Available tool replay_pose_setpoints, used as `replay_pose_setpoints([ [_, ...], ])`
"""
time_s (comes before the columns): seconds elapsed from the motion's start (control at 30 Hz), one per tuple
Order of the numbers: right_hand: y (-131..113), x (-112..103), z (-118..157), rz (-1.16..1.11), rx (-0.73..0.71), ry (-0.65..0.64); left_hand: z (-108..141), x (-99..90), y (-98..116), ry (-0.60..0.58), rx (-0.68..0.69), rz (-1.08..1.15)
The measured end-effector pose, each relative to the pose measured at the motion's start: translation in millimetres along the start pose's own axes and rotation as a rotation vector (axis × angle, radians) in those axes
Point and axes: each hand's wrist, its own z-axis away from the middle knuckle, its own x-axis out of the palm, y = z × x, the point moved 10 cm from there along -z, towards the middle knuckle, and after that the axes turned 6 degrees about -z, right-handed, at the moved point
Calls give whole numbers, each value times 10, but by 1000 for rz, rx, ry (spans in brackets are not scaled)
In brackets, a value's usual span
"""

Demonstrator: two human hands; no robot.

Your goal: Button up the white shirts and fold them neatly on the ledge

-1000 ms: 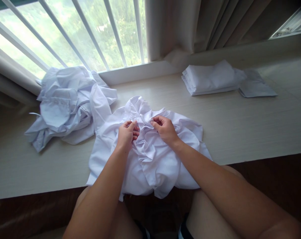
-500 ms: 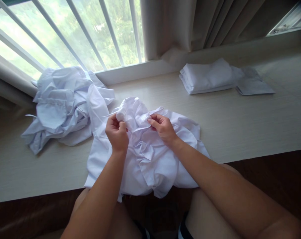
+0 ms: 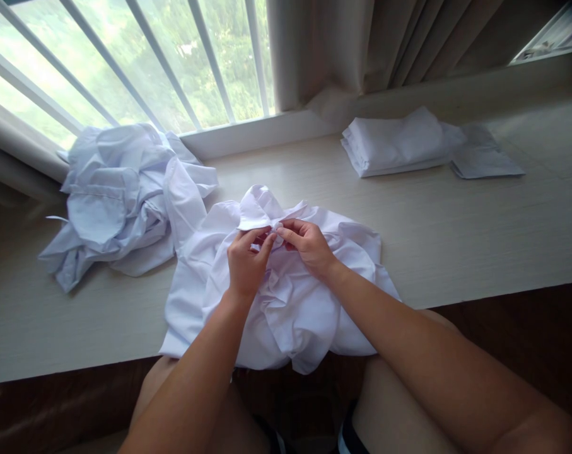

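A rumpled white shirt lies in front of me on the pale ledge, its lower edge hanging a little over the front. Its collar stands up at the far side. My left hand pinches the shirt just below the left collar point. Right beside it, my right hand pinches the other side of the collar opening between thumb and forefinger. The fingertips of both hands nearly touch, with the two collar edges brought together between them. Any button there is too small or too covered to make out.
Another crumpled white garment is heaped at the left by the barred window. Folded white cloth lies at the back right, with a flatter white piece beside it. Grey-beige curtains hang behind the ledge.
My left hand has moved right with its side of the collar, up against my right hand. The collar has closed from spread apart to drawn together. My right hand has barely moved.
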Motion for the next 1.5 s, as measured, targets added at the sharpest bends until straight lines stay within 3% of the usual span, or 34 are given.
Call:
replay_pose_setpoints([
  [0.2, -48, -58, 24, 36, -47, 64, -44, -99, -125, 83, -59, -4],
  [0.43, -156, 74, 96, 216, -225, -18, -34, -58, -192, 75, -77, -12],
  [1.0, -153, 43, 87, 265, -233, -15, 0, -45, -58, 54, -27, 17],
  [1.5, -307, 69, 210, 525, -411, 39, 99, 202, -256, -129, -231, 229],
])
